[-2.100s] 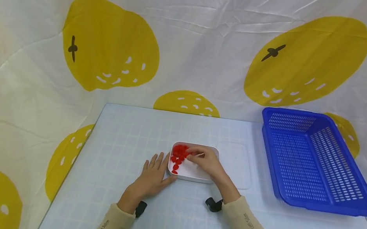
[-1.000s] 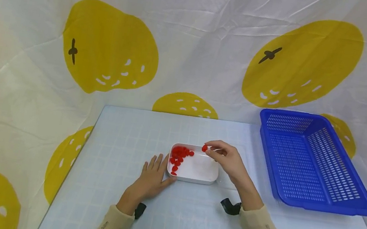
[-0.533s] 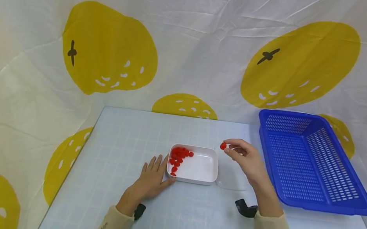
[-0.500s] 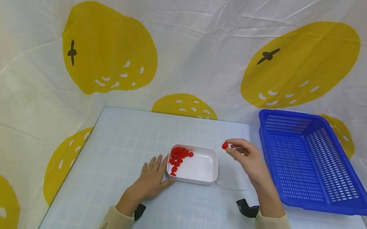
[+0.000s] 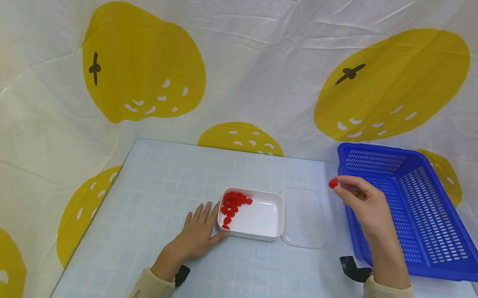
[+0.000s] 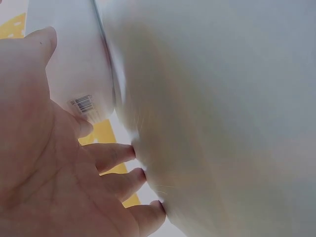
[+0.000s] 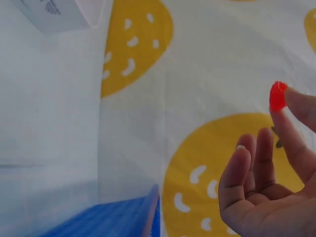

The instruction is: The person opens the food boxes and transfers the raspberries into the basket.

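Observation:
My right hand pinches a small red gummy candy between thumb and index finger, raised near the left rim of the blue basket. In the right wrist view the candy looks glossy and translucent, with the other fingers loosely bent. A white rectangular container holds several red candies bunched along its left side. Beside that side my left hand lies with fingers spread on the table, its index finger and thumb at the container's wall. The left wrist view shows its palm near the container's barcoded wall.
A clear plastic lid lies flat to the right of the container. The perforated basket stands at the table's right side. Behind the table hangs a white curtain printed with yellow fruit.
My right hand has lifted one red candy out of the container and carried it right, past the lid to the basket's edge. My left hand stays in place.

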`<state>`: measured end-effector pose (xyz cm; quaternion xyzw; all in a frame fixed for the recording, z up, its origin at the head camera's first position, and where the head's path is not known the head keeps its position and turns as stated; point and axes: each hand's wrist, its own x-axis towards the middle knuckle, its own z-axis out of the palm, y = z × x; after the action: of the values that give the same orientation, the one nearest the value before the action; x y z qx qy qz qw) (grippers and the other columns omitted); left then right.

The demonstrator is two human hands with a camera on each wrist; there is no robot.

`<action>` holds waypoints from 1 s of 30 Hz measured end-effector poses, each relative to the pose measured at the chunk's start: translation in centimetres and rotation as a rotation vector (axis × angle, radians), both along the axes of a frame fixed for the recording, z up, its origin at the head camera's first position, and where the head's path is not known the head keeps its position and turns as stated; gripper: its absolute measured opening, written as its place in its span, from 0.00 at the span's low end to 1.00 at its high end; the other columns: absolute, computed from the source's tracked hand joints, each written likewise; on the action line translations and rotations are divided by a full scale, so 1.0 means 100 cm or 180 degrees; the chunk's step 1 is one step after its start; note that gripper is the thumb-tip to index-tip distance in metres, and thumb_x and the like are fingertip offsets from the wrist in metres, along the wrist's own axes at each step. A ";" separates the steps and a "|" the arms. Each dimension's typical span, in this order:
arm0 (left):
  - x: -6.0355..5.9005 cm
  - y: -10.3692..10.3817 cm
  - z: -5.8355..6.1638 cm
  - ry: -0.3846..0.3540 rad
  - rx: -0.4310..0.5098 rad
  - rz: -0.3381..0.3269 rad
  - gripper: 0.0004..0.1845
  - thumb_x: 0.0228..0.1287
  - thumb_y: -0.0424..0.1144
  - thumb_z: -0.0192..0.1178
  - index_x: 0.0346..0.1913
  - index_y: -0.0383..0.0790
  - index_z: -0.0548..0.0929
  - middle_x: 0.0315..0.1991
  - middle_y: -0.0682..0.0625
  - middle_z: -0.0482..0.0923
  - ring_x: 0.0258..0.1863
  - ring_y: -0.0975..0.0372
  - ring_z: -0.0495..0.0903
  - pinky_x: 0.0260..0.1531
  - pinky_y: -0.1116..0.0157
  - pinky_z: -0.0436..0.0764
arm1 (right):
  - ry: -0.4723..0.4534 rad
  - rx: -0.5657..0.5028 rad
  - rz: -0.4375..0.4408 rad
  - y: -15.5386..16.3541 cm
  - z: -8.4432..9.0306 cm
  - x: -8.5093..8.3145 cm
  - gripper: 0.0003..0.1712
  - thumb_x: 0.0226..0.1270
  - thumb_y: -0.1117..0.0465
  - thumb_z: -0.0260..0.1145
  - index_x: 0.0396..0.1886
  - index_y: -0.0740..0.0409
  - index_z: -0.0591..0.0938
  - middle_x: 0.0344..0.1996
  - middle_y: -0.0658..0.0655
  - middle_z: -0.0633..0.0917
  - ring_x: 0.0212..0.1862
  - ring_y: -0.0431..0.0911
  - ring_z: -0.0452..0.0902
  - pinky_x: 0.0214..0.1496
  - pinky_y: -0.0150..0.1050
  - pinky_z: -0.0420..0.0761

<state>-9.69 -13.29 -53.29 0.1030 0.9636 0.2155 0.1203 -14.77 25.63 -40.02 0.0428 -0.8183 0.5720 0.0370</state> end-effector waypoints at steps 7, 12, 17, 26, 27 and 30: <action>0.000 0.000 0.001 -0.0004 0.0007 -0.0018 0.50 0.69 0.64 0.54 0.81 0.42 0.45 0.79 0.38 0.46 0.77 0.42 0.42 0.71 0.38 0.45 | -0.0105 0.0270 -0.0167 0.034 0.009 -0.001 0.23 0.71 0.53 0.67 0.61 0.59 0.81 0.44 0.47 0.82 0.45 0.45 0.76 0.42 0.26 0.78; -0.001 0.001 0.000 -0.0003 -0.0010 -0.0003 0.50 0.69 0.64 0.54 0.81 0.42 0.45 0.79 0.38 0.45 0.77 0.42 0.41 0.71 0.39 0.45 | -0.0322 0.0445 -0.0307 0.056 0.011 -0.004 0.29 0.71 0.47 0.65 0.64 0.60 0.78 0.47 0.45 0.80 0.48 0.43 0.73 0.43 0.26 0.77; 0.000 0.001 -0.001 -0.0003 -0.0041 -0.0002 0.50 0.69 0.64 0.54 0.81 0.42 0.44 0.79 0.38 0.45 0.77 0.42 0.41 0.71 0.38 0.45 | -0.0415 0.0483 -0.0357 0.075 0.003 -0.012 0.29 0.71 0.46 0.65 0.64 0.59 0.79 0.47 0.39 0.81 0.49 0.42 0.71 0.43 0.29 0.78; 0.000 0.001 0.000 -0.0006 -0.0019 0.0024 0.50 0.69 0.63 0.55 0.81 0.42 0.45 0.79 0.38 0.46 0.77 0.42 0.41 0.71 0.38 0.45 | -0.0647 0.0406 -0.0428 0.099 -0.008 -0.026 0.30 0.69 0.43 0.66 0.64 0.52 0.80 0.43 0.33 0.80 0.48 0.42 0.73 0.42 0.31 0.80; 0.000 0.001 0.000 -0.0003 -0.0026 0.0028 0.50 0.69 0.63 0.55 0.81 0.42 0.45 0.79 0.38 0.46 0.77 0.42 0.41 0.71 0.39 0.45 | -0.0666 0.0404 -0.0425 0.100 -0.008 -0.027 0.29 0.69 0.43 0.66 0.64 0.52 0.80 0.43 0.33 0.80 0.48 0.42 0.73 0.42 0.31 0.80; 0.000 0.001 -0.001 -0.0007 -0.0026 0.0038 0.50 0.69 0.63 0.55 0.81 0.42 0.45 0.79 0.38 0.45 0.77 0.42 0.41 0.71 0.39 0.45 | -0.0707 0.0395 -0.0440 0.101 -0.008 -0.028 0.28 0.69 0.43 0.66 0.63 0.50 0.81 0.42 0.33 0.80 0.47 0.42 0.73 0.41 0.30 0.80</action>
<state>-9.72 -13.15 -53.37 0.0965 0.9649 0.2123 0.1205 -17.62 35.68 -40.85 -0.0750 -0.8522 0.5176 -0.0172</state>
